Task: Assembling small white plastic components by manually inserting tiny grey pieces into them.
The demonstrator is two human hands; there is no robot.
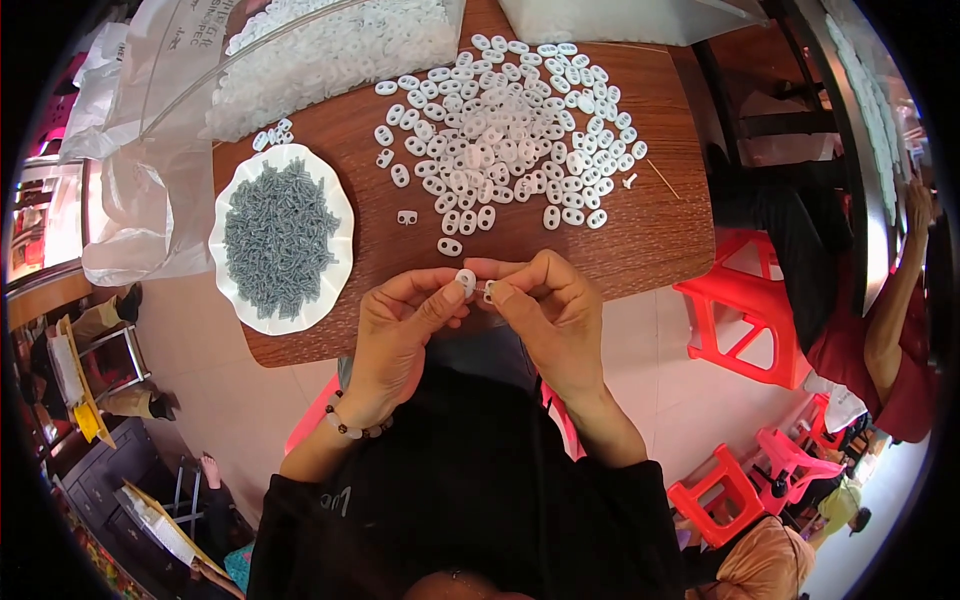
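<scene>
Just below the middle of the frame, the left hand (400, 330) pinches a small white plastic oval piece (466, 281) between thumb and forefinger. It is smooth and rounded, its long axis running roughly up and down in the picture. The right hand (550, 310) is closed on a tiny part (489, 291) touching the piece; its kind is too small to tell. Above them on the brown desk (650, 240) lies a heap of white pieces (510, 130); at left, a white plate (335, 290) of grey screws (278, 238).
</scene>
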